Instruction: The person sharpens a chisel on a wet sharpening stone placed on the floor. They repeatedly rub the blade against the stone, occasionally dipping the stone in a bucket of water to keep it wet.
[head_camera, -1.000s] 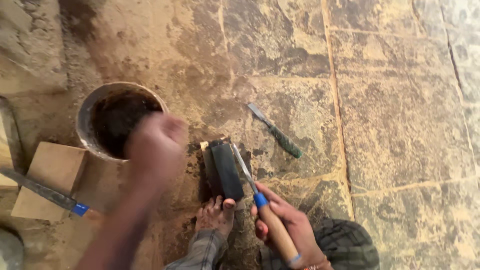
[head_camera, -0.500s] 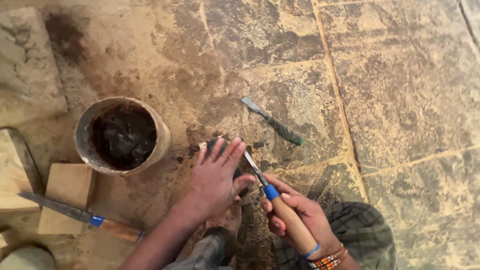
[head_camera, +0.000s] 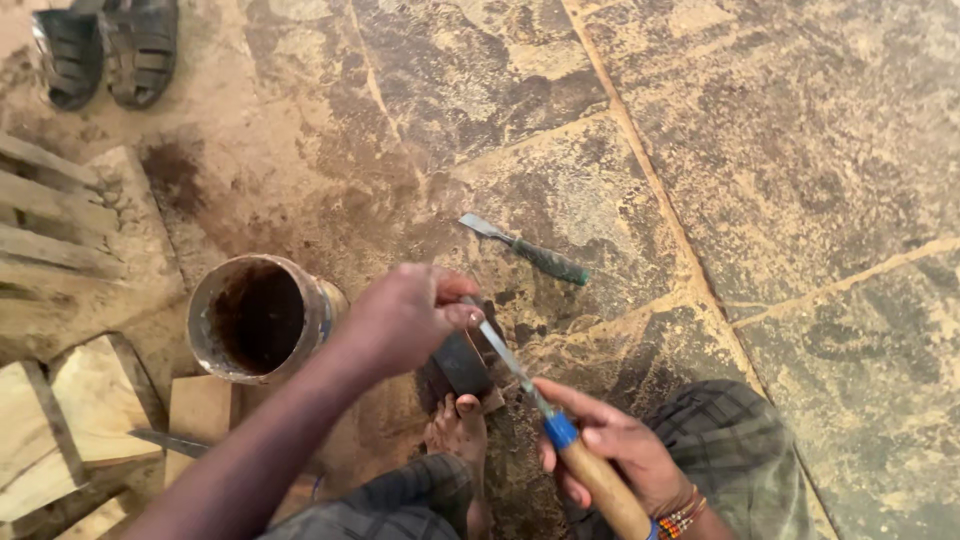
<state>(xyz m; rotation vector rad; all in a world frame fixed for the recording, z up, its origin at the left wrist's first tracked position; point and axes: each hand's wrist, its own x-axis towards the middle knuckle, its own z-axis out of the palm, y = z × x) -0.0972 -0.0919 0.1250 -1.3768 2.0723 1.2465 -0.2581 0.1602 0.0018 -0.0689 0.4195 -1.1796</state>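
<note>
Head view: right hand (head_camera: 610, 445) grips wooden-handled chisel (head_camera: 560, 430); left hand (head_camera: 405, 318) pinches its blade on dark sharpening stone (head_camera: 462, 362), bucket (head_camera: 262, 318) at nine o'clock.

Warm even daylight, soft shadows (fairly sharp).

Bare arms, bare foot (head_camera: 458, 428); beaded bracelets (head_camera: 680, 518) on right wrist; dark checked trousers (head_camera: 745, 450)
</note>
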